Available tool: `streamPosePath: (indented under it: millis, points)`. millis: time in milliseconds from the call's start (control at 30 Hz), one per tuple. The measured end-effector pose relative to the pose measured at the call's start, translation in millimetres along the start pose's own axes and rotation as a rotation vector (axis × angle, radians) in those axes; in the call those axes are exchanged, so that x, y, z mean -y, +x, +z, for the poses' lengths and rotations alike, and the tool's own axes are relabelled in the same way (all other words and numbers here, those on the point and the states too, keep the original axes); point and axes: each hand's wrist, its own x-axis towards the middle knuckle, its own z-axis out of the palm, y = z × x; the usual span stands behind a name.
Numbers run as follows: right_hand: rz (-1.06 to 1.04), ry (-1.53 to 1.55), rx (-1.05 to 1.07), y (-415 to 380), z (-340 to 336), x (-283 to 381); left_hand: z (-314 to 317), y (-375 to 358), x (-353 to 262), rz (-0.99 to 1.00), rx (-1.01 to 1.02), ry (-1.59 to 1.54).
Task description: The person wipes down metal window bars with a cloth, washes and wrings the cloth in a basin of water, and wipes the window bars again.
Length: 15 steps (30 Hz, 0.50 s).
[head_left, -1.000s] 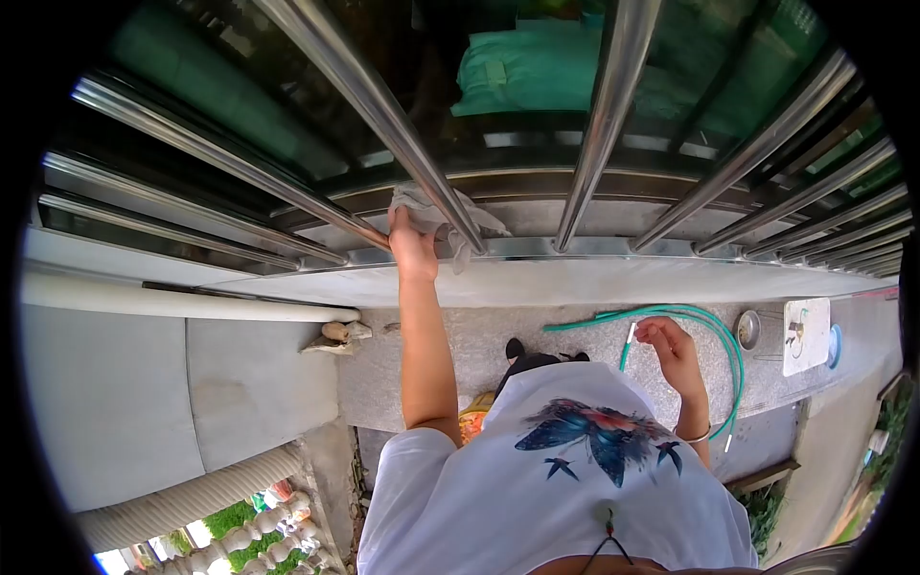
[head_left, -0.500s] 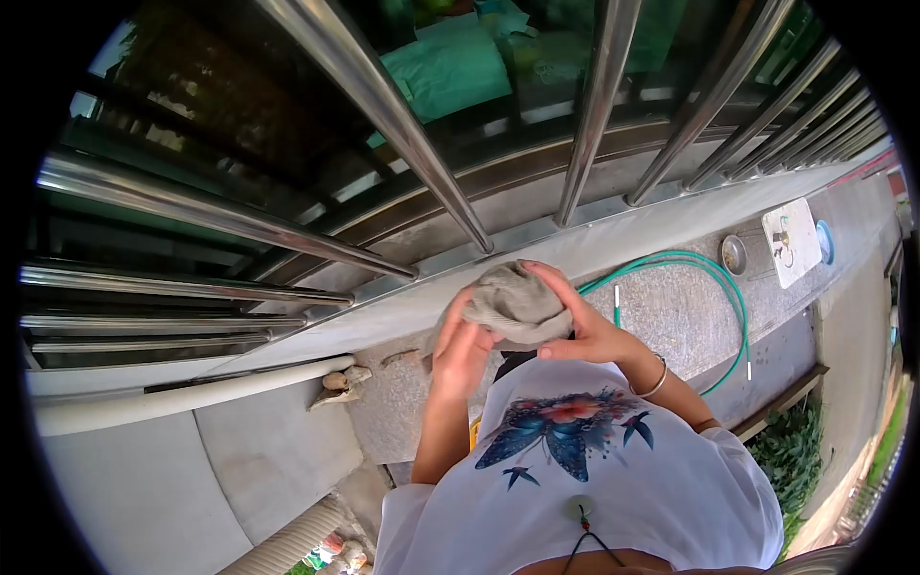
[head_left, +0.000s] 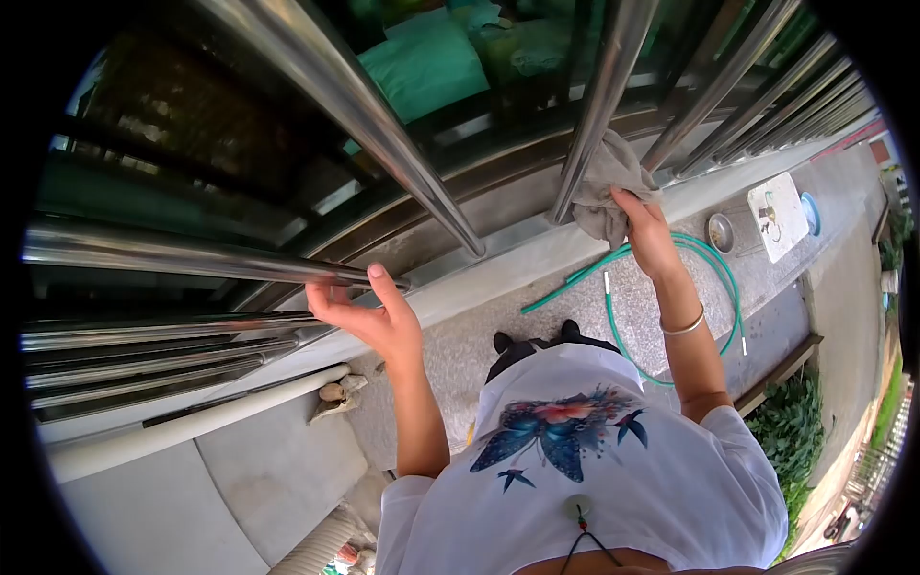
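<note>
In my right hand (head_left: 644, 230) is a crumpled grey cloth (head_left: 613, 182). It rests against the lower part of a shiny metal bar (head_left: 606, 101), with my fingers partly hidden by the cloth's folds. My left hand (head_left: 369, 316) is at the lower end of another metal bar (head_left: 201, 257) on the left. Its fingers curl at that bar, and the thumb points up across it. Behind the bars is dark window glass (head_left: 182, 134), through which a green item shows.
Below the bars runs a pale sill (head_left: 508, 244). A green hose (head_left: 733, 278) lies coiled on the concrete ground, near a metal bowl (head_left: 721, 233), a white board (head_left: 777, 218) and a blue basin (head_left: 811, 215). A white pipe (head_left: 201, 422) lies at lower left.
Both hands held the bunched cloth in front of my chest before. Now they are apart: the right has carried the cloth up to a bar, while the left let go and moved to the left bar.
</note>
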Motion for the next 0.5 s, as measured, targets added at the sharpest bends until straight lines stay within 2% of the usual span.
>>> streamPosePath:
  millis: [33, 100, 133, 167, 233, 300, 400, 467, 500]
  points:
    - [0.024, -0.138, 0.092, 15, 5, 5, 7, 3, 7, 0.0, 0.001, -0.006]
    - [0.215, -0.152, 0.252, 58, 11, -16, 21, 2, 26, -0.252, 0.026, -0.387]
    - [0.23, -0.189, 0.347, 72, 23, -15, 25, 2, 33, -0.159, -0.014, -0.263]
    - [0.242, -0.225, 0.44, 84, 36, -14, 27, 3, 37, -0.154, -0.012, -0.272]
    - [0.307, -0.305, 0.428, 104, 52, -28, 24, 1, 39, -0.084, 0.005, -0.191]
    - [0.373, -0.388, 0.423, 113, 49, -49, 21, 1, 36, -0.136, 0.027, -0.253]
    - [0.228, 0.019, 0.192, 104, 27, -67, 21, 1, 41, -0.08, 0.048, -0.185]
    - [0.055, -0.398, -0.123, 80, 17, -56, 22, -3, 42, -0.131, 0.04, -0.236]
    - [-0.236, -0.535, -0.252, 74, 6, -62, 22, -5, 46, -0.14, 0.034, -0.229]
